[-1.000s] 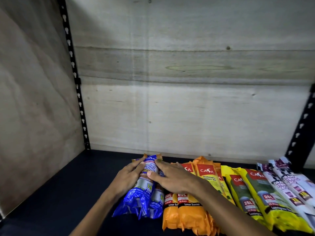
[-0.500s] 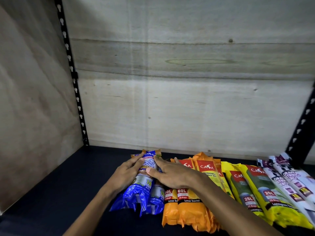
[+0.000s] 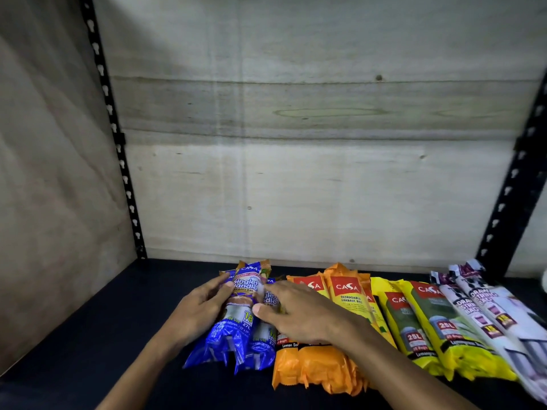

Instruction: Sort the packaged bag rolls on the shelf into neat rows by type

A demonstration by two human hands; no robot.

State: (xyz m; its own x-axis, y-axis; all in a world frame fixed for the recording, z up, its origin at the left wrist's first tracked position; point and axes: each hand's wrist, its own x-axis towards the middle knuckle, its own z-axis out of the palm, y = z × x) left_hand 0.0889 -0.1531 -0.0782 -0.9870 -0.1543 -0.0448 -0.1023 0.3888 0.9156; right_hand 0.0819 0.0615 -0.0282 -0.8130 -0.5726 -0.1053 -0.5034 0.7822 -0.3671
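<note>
Dark shelf: orange packs, yellow packs, white packs lying in neat rows. Left hand and right hand, fingers straight, pressing blue packs into last row.

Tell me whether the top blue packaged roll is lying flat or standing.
Lying flat: the blue packaged roll rests lengthwise atop other blue packs on the dark shelf.
</note>
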